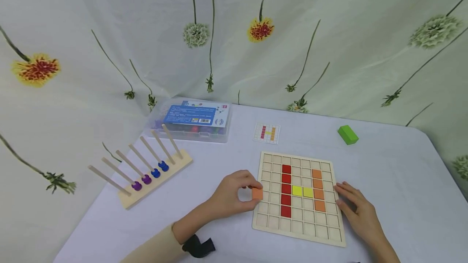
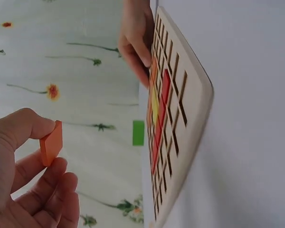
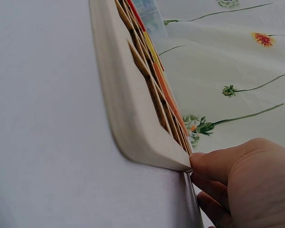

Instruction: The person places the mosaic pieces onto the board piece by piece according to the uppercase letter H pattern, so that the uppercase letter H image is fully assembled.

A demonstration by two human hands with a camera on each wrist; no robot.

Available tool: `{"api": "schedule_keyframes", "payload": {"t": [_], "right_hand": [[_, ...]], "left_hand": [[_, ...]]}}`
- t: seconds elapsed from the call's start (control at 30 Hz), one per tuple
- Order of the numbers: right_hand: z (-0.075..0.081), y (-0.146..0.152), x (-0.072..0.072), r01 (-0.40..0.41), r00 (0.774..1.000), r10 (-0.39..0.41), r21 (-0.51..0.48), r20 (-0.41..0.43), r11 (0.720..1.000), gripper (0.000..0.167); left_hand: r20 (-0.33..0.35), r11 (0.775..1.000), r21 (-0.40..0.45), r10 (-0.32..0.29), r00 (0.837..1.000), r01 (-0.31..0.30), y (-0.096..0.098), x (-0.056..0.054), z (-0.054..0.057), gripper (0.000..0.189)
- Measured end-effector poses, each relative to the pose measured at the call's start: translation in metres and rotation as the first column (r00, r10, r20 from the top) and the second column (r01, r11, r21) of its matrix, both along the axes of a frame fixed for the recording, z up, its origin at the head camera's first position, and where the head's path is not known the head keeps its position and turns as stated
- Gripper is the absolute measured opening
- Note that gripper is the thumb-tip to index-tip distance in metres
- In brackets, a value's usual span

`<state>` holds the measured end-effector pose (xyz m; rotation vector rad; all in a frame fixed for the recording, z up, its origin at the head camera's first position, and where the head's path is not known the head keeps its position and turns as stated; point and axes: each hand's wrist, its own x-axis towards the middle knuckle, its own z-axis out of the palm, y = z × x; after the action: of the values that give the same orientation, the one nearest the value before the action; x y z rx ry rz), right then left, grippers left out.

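Note:
In the head view my left hand (image 1: pixel 234 194) pinches an orange square tile (image 1: pixel 257 193) between thumb and fingertips, at the left edge of a wooden grid board (image 1: pixel 270 224). The left wrist view shows the same tile (image 2: pixel 51 143) held apart from the board. A column of red tiles (image 1: pixel 286 188), two yellow tiles (image 1: pixel 302 191) and a column of orange tiles (image 1: pixel 318 184) lie in the board's squares. My right hand (image 1: pixel 360 210) rests against the board's right edge, fingers extended. Up close in the right wrist view, its thumb (image 3: pixel 218 164) touches the board's side.
Behind the board lies a pattern card (image 1: pixel 266 133). A green block (image 1: pixel 347 134) is at the back right. A clear plastic box (image 1: pixel 193 119) stands at the back left, near a wooden peg rack (image 1: pixel 161 182) with purple and blue beads. A flowered cloth hangs behind.

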<state>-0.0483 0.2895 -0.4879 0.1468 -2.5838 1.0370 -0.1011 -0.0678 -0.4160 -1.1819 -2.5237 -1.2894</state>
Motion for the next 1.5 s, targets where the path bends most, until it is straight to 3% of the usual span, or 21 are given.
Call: {"api": "schedule_keyframes", "payload": {"t": [0.17,0.3,0.43,0.6,0.9,1.17,1.5], "right_hand": [[0.000,0.000,-0.001,0.008,1.000,-0.008,0.006,0.014,1.000,0.035],[0.000,-0.001,-0.001,0.007,1.000,-0.007,0.005,0.022,1.000,0.035],[0.000,0.000,0.000,-0.005,1.000,0.004,0.002,0.009,1.000,0.035],[0.000,0.002,0.000,-0.018,1.000,0.018,0.002,-0.008,1.000,0.034],[0.000,0.001,0.000,-0.010,1.000,0.009,0.006,0.004,1.000,0.035],[0.000,0.001,-0.001,0.004,1.000,-0.004,0.015,0.020,1.000,0.035],[0.000,0.001,0.000,-0.001,1.000,0.001,0.010,0.000,1.000,0.035]], "left_hand": [[-0.015,0.996,-0.091,-0.028,1.000,0.026,0.052,0.002,0.006,0.026],[-0.069,0.982,-0.185,-0.057,0.996,0.044,0.088,0.004,0.003,0.025],[-0.117,0.956,-0.288,-0.087,0.989,0.050,0.116,0.007,-0.003,0.024],[-0.095,0.934,-0.355,-0.087,0.992,0.048,0.140,0.012,-0.014,0.022],[-0.121,0.911,-0.412,-0.065,0.991,0.009,0.159,0.015,-0.035,0.017],[-0.126,0.888,-0.459,-0.057,0.990,-0.007,0.163,0.017,-0.037,0.016],[-0.166,0.891,-0.453,-0.057,0.984,-0.025,0.164,0.019,-0.042,0.017]]}}
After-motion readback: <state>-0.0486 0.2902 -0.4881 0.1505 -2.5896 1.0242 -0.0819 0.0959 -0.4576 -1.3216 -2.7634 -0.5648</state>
